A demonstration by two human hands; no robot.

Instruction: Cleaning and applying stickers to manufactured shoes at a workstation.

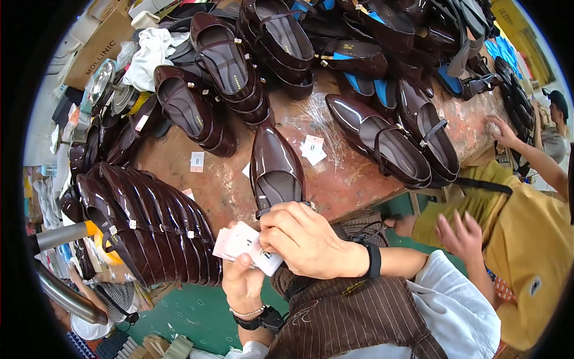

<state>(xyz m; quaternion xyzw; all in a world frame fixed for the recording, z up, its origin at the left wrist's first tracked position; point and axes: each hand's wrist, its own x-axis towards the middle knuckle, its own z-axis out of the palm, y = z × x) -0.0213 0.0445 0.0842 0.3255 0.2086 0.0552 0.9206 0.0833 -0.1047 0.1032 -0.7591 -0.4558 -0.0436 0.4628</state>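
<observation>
My left hand [241, 276] is closed on a small stack of white and pink paper tags [239, 242]. Over the stack's right side lies my right hand [305, 238], its fingers curled and pinching the tags. Just beyond my hands, a single dark burgundy patent shoe [277, 161] rests with its pointed toe away from me; my right hand hides its heel end. Loose square tags [313, 149] lie on the table to the right of that shoe, and another tag [197, 161] lies to its left.
A row of stacked burgundy shoes [152, 227] fills the table's left side. Piled shoes [227, 63] crowd the far side. Clear plastic fasteners [320, 119] are scattered on the worn table [239, 191]. A co-worker in a yellow apron [532, 239] stands close on the right.
</observation>
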